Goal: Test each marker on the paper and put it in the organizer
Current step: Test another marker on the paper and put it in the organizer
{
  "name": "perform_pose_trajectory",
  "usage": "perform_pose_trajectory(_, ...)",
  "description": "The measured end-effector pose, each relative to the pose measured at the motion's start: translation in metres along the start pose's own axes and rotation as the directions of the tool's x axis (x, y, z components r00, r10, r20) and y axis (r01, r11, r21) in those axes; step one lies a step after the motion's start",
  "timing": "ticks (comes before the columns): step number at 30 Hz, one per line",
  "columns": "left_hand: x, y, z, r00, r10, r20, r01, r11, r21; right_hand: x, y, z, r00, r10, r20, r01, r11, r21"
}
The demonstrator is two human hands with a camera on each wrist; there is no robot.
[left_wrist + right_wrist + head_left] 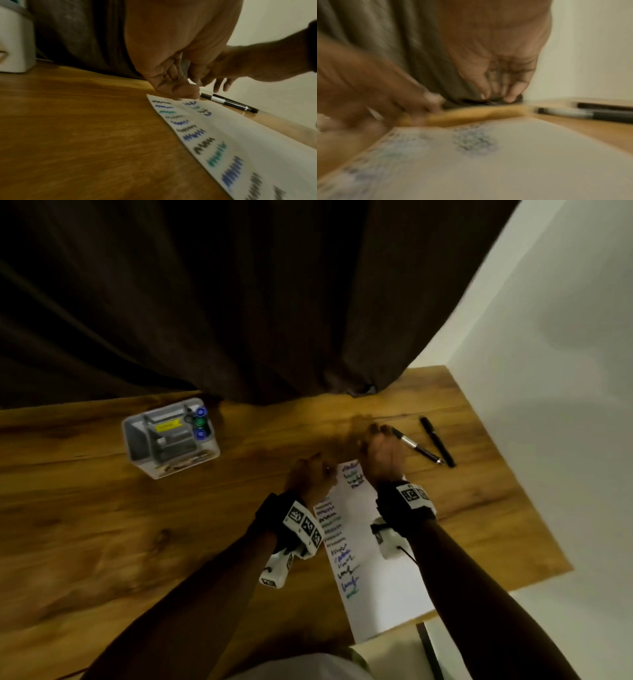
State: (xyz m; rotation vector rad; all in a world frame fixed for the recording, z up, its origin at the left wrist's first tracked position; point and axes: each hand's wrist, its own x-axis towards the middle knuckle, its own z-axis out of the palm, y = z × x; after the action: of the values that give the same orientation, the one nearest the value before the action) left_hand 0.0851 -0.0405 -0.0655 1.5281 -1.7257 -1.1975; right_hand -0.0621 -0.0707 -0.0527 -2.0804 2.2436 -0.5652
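A white sheet of paper (373, 559) is laid flat on the brown wooden table (102, 508), near the right edge. Many small wavy lines in black, blue and green are seen on the paper, in a long row down its left side and a short row at its far end.

The left hand (308, 474) is held over the far left corner of the paper. Its fingers (173, 83) are curled down, and the tips are close to the paper's corner. Whether something small is pinched in it cannot be told, because the pictures are blurred there.

The right hand (380, 453) is held over the far end of the paper. Its fingers (513, 88) hang down, loose and a little spread, and nothing is held in them.

Two markers are laid on the table just right of the right hand, side by side and slanted. The black marker with a silver band (416, 446) is nearer to the hand. The plain black marker (437, 441) is just beyond it, to the right. Neither is touched by a hand.

The clear plastic organizer box (171, 438) is set on the far left part of the table, well apart from the hands. Three markers are stood up in its far right corner: two with blue caps (200, 411) and one with a green cap (199, 423) between them.

A dark brown curtain (205, 302) is hung behind the table. A white wall (565, 337) is seen on the right.
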Motion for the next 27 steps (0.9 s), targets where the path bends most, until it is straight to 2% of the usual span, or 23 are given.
perform_pose_trajectory(2, 0.002, 0.003, 0.012, 1.000, 0.009, -0.014, -0.008, 0.998, 0.060, -0.008, 0.031, -0.002, 0.981, 0.183, 0.059, -0.182, 0.983, -0.023)
perform_pose_trajectory(5, 0.008, 0.002, 0.037, 0.999, 0.037, 0.014, -0.039, 0.994, 0.100, -0.015, 0.065, -0.002, 0.958, 0.287, 0.023, -0.283, 0.954, -0.101)
perform_pose_trajectory(10, 0.007, -0.003, 0.039, 0.997, -0.063, 0.049, 0.059, 0.994, 0.090, -0.012, 0.087, -0.004, 0.962, 0.267, 0.053, -0.259, 0.958, -0.121)
perform_pose_trajectory(13, 0.005, -0.005, 0.039, 0.995, -0.098, -0.002, 0.098, 0.992, 0.081, -0.006, 0.088, -0.012, 0.982, 0.190, 0.023, -0.181, 0.960, -0.212)
perform_pose_trajectory(15, 0.002, -0.002, 0.040, 0.996, -0.041, -0.076, 0.047, 0.996, 0.077, -0.005, 0.086, -0.020, 0.983, 0.178, 0.044, -0.158, 0.947, -0.280)
perform_pose_trajectory(17, 0.000, 0.000, 0.041, 0.970, 0.128, -0.205, -0.103, 0.986, 0.128, -0.007, 0.077, -0.026, 0.995, 0.097, -0.021, -0.098, 0.943, -0.318)
perform_pose_trajectory(18, 0.001, 0.003, 0.041, 0.938, 0.235, -0.257, -0.179, 0.959, 0.222, -0.011, 0.070, -0.029, 0.999, 0.028, -0.043, -0.040, 0.952, -0.303)
perform_pose_trajectory(20, 0.006, 0.008, 0.037, 0.878, 0.396, -0.267, -0.270, 0.873, 0.407, -0.023, 0.057, -0.030, 0.988, -0.149, -0.028, 0.141, 0.969, -0.202)
perform_pose_trajectory(22, 0.013, 0.009, 0.032, 0.890, 0.429, -0.153, -0.295, 0.800, 0.522, -0.035, 0.045, -0.032, 0.965, -0.261, 0.019, 0.261, 0.965, 0.004)
perform_pose_trajectory(23, 0.013, 0.008, 0.029, 0.899, 0.426, -0.101, -0.301, 0.769, 0.564, -0.038, 0.041, -0.035, 0.963, -0.265, 0.038, 0.257, 0.955, 0.145)
perform_pose_trajectory(25, 0.008, 0.005, 0.025, 0.884, 0.465, -0.054, -0.342, 0.720, 0.603, -0.042, 0.038, -0.038, 0.982, -0.160, 0.098, 0.103, 0.896, 0.433)
perform_pose_trajectory(27, 0.002, 0.001, 0.023, 0.864, 0.500, -0.057, -0.366, 0.703, 0.610, -0.045, 0.039, -0.038, 0.984, -0.020, 0.175, -0.103, 0.740, 0.664)
